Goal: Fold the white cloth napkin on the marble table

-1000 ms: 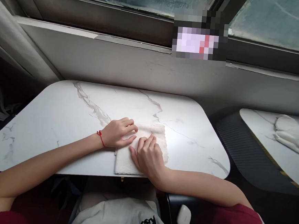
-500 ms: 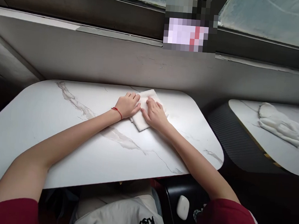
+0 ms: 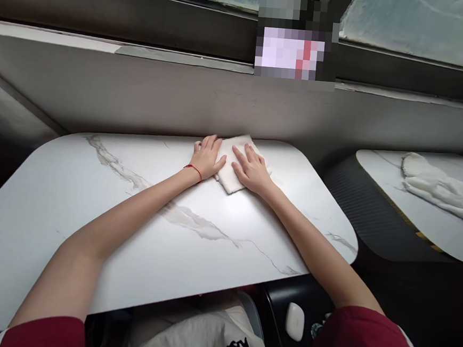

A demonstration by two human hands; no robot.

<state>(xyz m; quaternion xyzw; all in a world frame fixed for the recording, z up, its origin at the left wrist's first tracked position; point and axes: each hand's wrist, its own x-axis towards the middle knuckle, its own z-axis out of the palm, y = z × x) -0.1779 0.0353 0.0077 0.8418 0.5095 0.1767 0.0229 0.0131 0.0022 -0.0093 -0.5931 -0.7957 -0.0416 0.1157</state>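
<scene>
White cloth (image 3: 234,168) lay folded at the marbled table's (image 3: 128,261) far edge, pressed flat under both hands! Left hand (image 3: 207,158), fingers loosely spread, had its left side; right hand (image 3: 253,170), fingers apart, covered the right, neither gripping.

Two white marble-patterned tabletops (image 3: 128,261) (image 3: 451,233), two bare hands (image 3: 207,160) (image 3: 254,171), two dark-red sleeves (image 3: 48,334) (image 3: 358,338), one folded white cloth (image 3: 228,176), one crumpled white fabric bundle (image 3: 437,184), one red bracelet (image 3: 194,169), one rounded white case (image 3: 295,322)

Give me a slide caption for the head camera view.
Two bare hands on a white cloth at the marbled table's far edge.
</scene>
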